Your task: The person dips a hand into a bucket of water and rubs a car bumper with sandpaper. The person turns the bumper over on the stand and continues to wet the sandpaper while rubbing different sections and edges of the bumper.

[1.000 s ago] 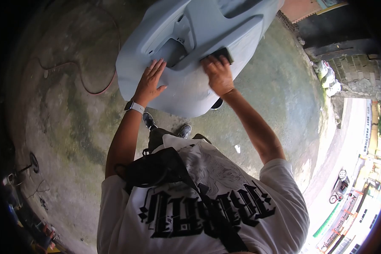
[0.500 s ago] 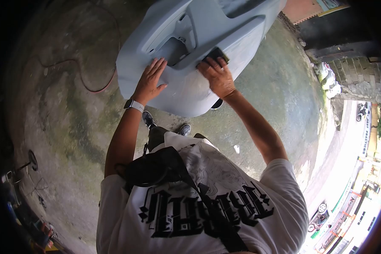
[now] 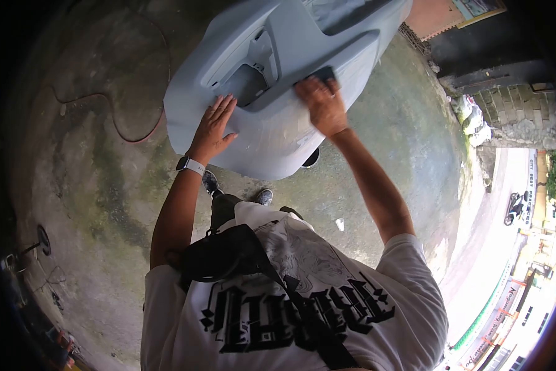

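A large car bumper (image 3: 262, 145) in pale grey primer fills the top middle, with a lamp-like opening and a long recess moulded into it. My left hand (image 3: 213, 128) lies flat on its surface below the opening, fingers stretched out and nothing in them. Pressed against the raised edge right of that opening is a dark sanding block (image 3: 322, 73). My right hand (image 3: 325, 109), slightly smeared by motion, is closed over this block and hides part of it. Whitish scuffing shows on the primer around the right hand.
Under the bumper's near edge a dark round container (image 3: 312, 159) partly shows. A reddish hose (image 3: 110, 114) curves over the concrete floor at left. A small white cup (image 3: 340, 224) lies at right, and white sacks (image 3: 470, 119) sit by a block wall.
My right hand and the sanding block have shifted up and to the right along the bumper. My left hand stays on the same area. Outside, a motorcycle has moved down the view.
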